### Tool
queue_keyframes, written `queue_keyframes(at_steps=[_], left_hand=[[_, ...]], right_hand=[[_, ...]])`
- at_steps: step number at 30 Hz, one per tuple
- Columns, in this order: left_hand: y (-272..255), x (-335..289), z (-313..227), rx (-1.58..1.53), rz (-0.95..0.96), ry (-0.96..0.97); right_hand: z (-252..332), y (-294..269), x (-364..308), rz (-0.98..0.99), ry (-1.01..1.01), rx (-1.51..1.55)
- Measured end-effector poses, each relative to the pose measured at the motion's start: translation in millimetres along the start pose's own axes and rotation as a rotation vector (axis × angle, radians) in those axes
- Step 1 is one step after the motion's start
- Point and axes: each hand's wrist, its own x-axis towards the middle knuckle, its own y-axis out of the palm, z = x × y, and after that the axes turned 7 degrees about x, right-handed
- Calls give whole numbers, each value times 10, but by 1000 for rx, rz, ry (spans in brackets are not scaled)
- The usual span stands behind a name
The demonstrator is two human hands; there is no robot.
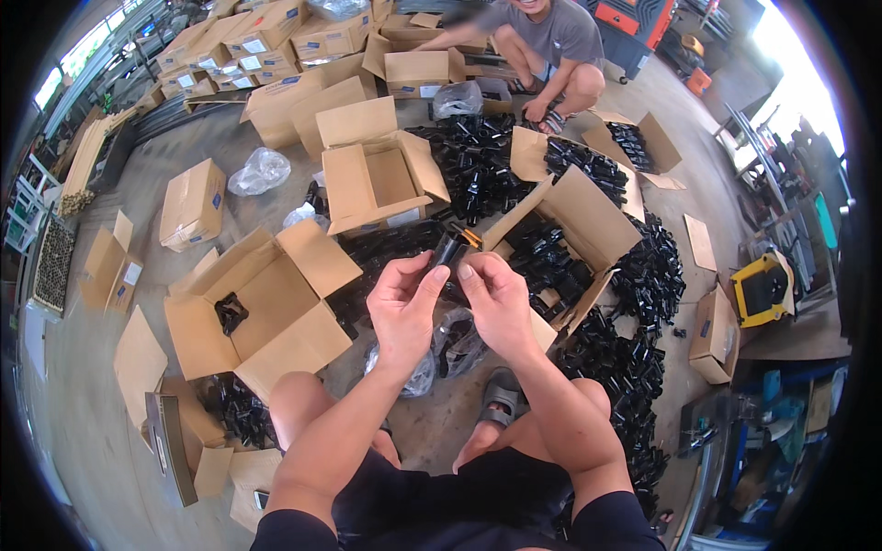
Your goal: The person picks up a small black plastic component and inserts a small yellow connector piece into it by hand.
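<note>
Floor pile (pixel 634 358): black parts are lying heaped from twelve to four o'clock, within reach.
Open box (pixel 266 303): sitting at nine o'clock, flaps spread, a few parts inside.
Left hand (pixel 404 308): fingers closing on the black cylinder (pixel 447 250), steadying it.
Right hand (pixel 496 298): pinching the same piece, brass end pointing toward one o'clock.

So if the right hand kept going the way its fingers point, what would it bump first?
Probably the small black part both hands hold; the right hand already touches it. Beyond lies the open empty box, though depth is unclear.
</note>
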Motion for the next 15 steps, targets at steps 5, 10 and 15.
queue_keyframes(at_steps=[5, 10, 15], left_hand=[[-2, 11, -15, -35, 31, 2], [-14, 14, -17, -38, 14, 5], [19, 13, -60, -7, 35, -12]], right_hand=[[-21, 50, 17, -35, -7, 108], [-22, 54, 18, -21, 45, 145], [-110, -53, 67, 9, -36, 75]])
